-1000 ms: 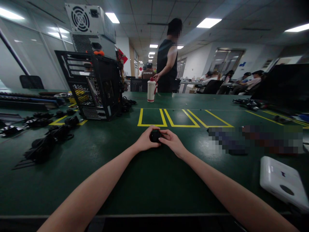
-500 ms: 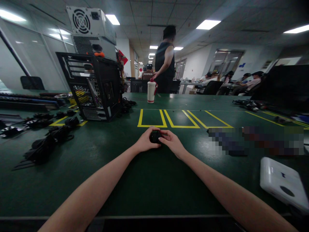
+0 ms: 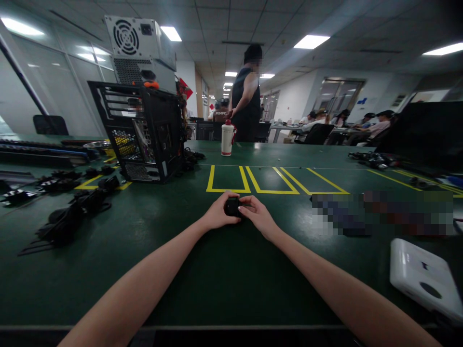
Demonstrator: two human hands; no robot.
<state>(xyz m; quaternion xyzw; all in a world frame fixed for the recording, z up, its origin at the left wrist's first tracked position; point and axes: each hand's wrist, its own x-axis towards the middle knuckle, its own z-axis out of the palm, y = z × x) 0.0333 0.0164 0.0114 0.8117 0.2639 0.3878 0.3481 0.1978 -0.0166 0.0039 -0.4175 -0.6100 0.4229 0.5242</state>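
Note:
A small, dark, rounded black object (image 3: 232, 207) is held between my two hands, just above or on the green table (image 3: 231, 279); its exact kind is too dark to make out. My left hand (image 3: 217, 212) wraps around it from the left, thumb below and fingers over the top. From the right, the thumb and fingertips of my right hand (image 3: 258, 215) pinch at its edge. Beyond the hands, yellow tape outlines (image 3: 227, 190) mark the tabletop.
An open black computer case (image 3: 154, 135) with power supplies (image 3: 135, 38) stacked on it stands left. Coiled black cables (image 3: 68, 217) lie nearer. A white bottle (image 3: 226, 140) stands at the back, a white device (image 3: 423, 274) at right. A person (image 3: 248, 96) stands beyond the table.
The view has tilted up slightly, so the scene sits a little lower. My hands keep nearly the same grip on the black object. The standing person's arm has shifted slightly.

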